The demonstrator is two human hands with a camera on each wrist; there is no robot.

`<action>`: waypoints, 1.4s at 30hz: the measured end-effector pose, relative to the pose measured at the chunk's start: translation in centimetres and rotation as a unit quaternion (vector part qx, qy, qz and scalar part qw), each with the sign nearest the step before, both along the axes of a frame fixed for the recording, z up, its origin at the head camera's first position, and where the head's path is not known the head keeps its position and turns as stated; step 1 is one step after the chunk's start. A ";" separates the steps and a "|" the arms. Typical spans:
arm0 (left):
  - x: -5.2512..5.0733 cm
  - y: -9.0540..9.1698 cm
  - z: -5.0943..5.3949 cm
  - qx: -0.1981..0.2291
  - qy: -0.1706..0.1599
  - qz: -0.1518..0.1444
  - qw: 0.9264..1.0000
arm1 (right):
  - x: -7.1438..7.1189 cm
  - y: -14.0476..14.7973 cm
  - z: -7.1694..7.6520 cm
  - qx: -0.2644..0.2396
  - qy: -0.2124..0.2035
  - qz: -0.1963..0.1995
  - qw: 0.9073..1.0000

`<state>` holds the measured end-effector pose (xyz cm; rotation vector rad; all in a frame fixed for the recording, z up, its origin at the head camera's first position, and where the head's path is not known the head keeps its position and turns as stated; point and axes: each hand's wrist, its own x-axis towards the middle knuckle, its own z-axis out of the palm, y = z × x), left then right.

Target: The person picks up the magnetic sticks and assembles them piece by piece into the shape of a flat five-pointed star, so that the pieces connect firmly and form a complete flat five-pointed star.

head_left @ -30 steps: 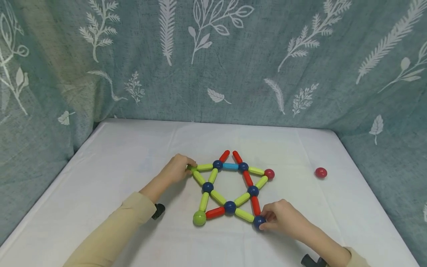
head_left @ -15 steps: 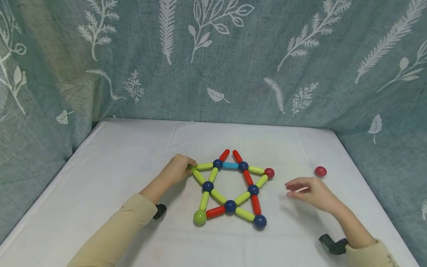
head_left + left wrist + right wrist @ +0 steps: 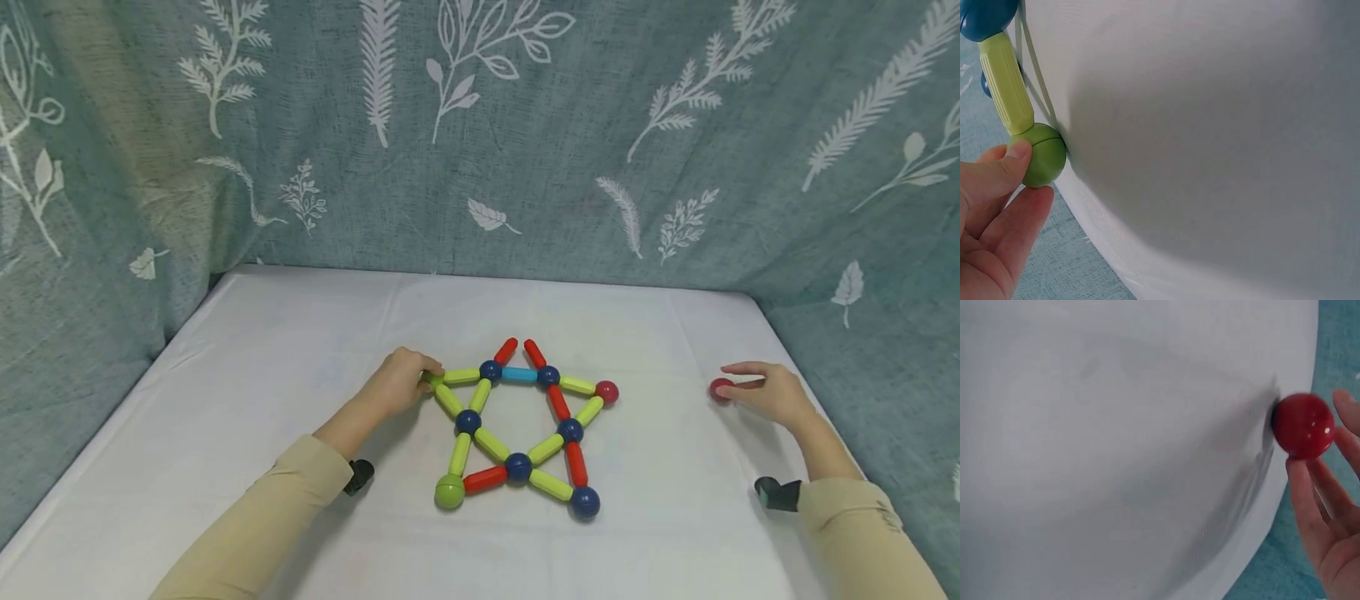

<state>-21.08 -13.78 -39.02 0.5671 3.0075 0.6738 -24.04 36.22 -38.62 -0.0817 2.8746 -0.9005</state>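
Observation:
A flat star-like frame of coloured rods and balls, such as its light-blue rod (image 3: 519, 375), lies on the white-covered table. My left hand (image 3: 397, 379) pinches the green ball (image 3: 1047, 159) at the frame's left corner, thumb on its side; a yellow-green rod (image 3: 1007, 81) joins this ball to a blue one. Far to the right, my right hand (image 3: 772, 396) has its fingers spread about a loose red ball (image 3: 1304, 425). One fingertip touches the ball from below in the right wrist view, while the thumb appears apart from it.
Two red rods (image 3: 506, 350) stick out at the frame's far side with free ends. A second red ball (image 3: 607, 392) sits at its right corner. A blue ball (image 3: 585, 502) and a green ball (image 3: 449, 492) form the near corners. A patterned curtain (image 3: 480, 142) hangs behind.
My right hand has left the blue ball at the near right corner and moved right and away to the loose red ball. The left hand has stayed at the green ball.

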 end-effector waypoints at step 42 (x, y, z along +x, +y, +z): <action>0.1 0.0 -0.1 0.000 0.004 0.001 1.000 | -9.1 -24.5 1.5 -0.074 -0.047 0.123 0.989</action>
